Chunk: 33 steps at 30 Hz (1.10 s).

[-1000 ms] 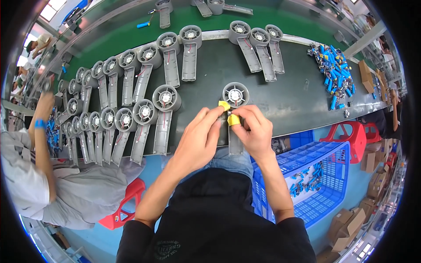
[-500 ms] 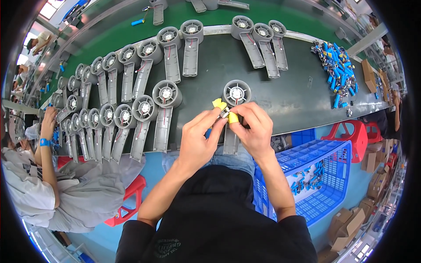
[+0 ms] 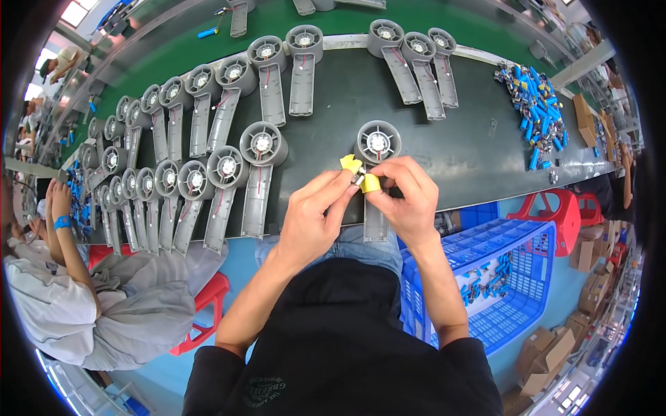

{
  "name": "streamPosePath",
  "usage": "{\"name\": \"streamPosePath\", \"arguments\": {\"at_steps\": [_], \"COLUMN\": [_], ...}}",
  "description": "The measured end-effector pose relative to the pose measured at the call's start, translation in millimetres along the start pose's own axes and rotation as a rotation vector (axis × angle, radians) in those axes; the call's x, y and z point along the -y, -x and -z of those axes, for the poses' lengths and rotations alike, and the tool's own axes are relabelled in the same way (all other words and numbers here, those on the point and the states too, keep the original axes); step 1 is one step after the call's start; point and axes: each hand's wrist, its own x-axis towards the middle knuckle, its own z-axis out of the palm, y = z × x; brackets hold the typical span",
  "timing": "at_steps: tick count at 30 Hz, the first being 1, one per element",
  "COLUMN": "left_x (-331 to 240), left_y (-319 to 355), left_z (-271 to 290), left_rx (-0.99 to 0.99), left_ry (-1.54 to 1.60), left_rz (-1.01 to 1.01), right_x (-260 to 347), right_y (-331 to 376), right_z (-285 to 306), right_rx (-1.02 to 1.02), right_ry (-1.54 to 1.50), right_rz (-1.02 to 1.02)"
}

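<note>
My left hand (image 3: 316,215) and my right hand (image 3: 406,197) meet over the near edge of the dark workbench (image 3: 479,156). Between their fingertips they pinch a small yellow part with a metal piece (image 3: 361,175). Just beyond it lies a grey fan housing with a round head and long handle (image 3: 377,145), its handle running under my right hand. Both hands are closed on the small part.
Rows of the same grey fan housings (image 3: 208,173) cover the bench to the left and far side. A heap of blue pieces (image 3: 538,114) lies at the right. A blue crate (image 3: 499,277) stands by my right elbow, a red stool (image 3: 555,208) beyond. Another person (image 3: 83,291) sits at my left.
My hands stay together on the yellow part; the fingers have shifted slightly around it. The view has moved a little.
</note>
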Motion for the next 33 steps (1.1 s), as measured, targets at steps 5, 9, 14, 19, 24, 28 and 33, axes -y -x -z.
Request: {"name": "streamPosePath", "arguments": {"at_steps": [5,9,14,19,24,28,33], "left_x": [3.1,1.2,-0.4,1.0,0.0,6.9,8.9], "left_y": [-3.8,-3.6,-3.0,-0.7,-5.7,-4.8,-5.3], "left_z": [4.1,6.8,7.0,7.6,12.8,14.3,17.3], "left_rx": [0.049,0.086,0.070,0.077,0.136,0.154,0.185], "left_ry": [-0.024,0.074,0.021,0.022,0.046,0.025,0.034], "left_rz": [-0.014,-0.027,-0.029,0.010,0.018,-0.038,-0.056], "right_x": [-6.9,-10.5,-12.1,-11.1,-11.3,-9.7,-12.9], "right_y": [-1.4,0.1,2.1,3.4,-3.1,-5.3,-2.9], "right_z": [-0.9,1.3,-7.4,-9.6,-10.0,-7.9,-2.5], "right_rx": [0.021,0.050,0.002,-0.004,-0.039,-0.011,0.075], "right_ry": [-0.008,0.021,-0.022,-0.021,-0.012,0.012,0.014], "right_rz": [0.089,0.163,0.141,0.146,0.197,0.225,0.228]}}
